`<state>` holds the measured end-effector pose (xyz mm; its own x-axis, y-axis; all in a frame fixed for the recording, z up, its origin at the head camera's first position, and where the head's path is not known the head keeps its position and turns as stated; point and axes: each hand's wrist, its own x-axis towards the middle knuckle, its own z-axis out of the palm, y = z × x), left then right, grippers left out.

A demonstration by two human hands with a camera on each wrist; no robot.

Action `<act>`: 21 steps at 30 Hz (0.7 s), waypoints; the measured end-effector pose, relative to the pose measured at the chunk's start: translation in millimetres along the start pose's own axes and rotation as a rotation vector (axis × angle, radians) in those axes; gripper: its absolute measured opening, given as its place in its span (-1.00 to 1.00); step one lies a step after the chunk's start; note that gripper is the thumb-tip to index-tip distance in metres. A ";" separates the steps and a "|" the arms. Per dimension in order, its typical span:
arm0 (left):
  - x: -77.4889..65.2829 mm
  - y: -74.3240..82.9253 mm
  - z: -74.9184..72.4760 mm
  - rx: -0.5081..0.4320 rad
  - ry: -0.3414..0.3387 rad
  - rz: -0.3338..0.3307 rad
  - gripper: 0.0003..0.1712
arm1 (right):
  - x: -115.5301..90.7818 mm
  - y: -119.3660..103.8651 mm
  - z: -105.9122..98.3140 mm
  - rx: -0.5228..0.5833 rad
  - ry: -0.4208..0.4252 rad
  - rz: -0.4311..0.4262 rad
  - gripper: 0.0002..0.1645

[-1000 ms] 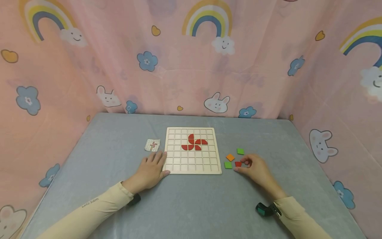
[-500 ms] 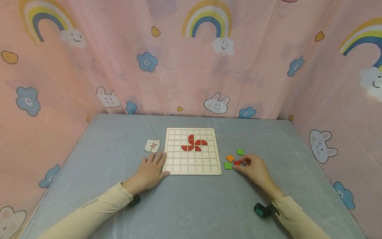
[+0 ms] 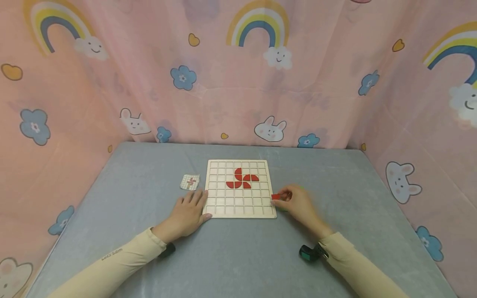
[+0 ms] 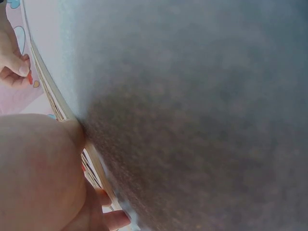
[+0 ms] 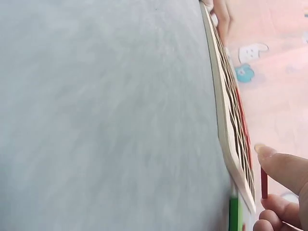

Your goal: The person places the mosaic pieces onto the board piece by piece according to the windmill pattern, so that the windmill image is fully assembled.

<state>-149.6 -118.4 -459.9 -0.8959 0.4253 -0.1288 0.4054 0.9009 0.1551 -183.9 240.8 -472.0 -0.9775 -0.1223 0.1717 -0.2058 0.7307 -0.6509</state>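
In the head view a pale wooden grid board (image 3: 223, 203) lies on the table. Red rounded pieces (image 3: 238, 177) form a pinwheel in its cells. My left hand (image 3: 187, 212) rests with spread fingers along the board's left edge, thumb at the near corner. My right hand (image 3: 297, 205) pinches a small red square tile (image 3: 275, 196) between thumb and fingers, over the board's right edge. The right wrist view shows this red tile (image 5: 264, 184) edge-on, held above the board's level. A green tile (image 5: 234, 214) lies on the table below; the other loose tiles are mostly hidden by my right hand.
A small paper card (image 3: 190, 182) printed with a grid and a pinwheel pattern lies left of the board. The grey cloth-covered table (image 3: 238, 256) runs back to a pink patterned curtain (image 3: 223, 99), which also hangs at both sides.
My right hand has lifted the red tile from among the loose tiles and carried it left to the board's right edge. My left hand stays in place.
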 end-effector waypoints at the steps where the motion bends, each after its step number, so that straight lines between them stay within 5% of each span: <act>1: 0.1 -0.1 0.0 0.000 -0.001 0.000 -0.17 | 1.6 -3.2 2.6 0.003 -0.008 -0.003 -0.60; 21: 1.2 -2.5 3.5 -0.003 0.006 0.004 -0.17 | 24.5 -41.5 36.0 0.024 -0.062 0.019 -0.58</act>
<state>-151.0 -119.9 -463.9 -0.8954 0.4281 -0.1222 0.4082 0.8990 0.1585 -201.0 183.3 -467.4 -0.9822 -0.1499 0.1136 -0.1871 0.7172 -0.6713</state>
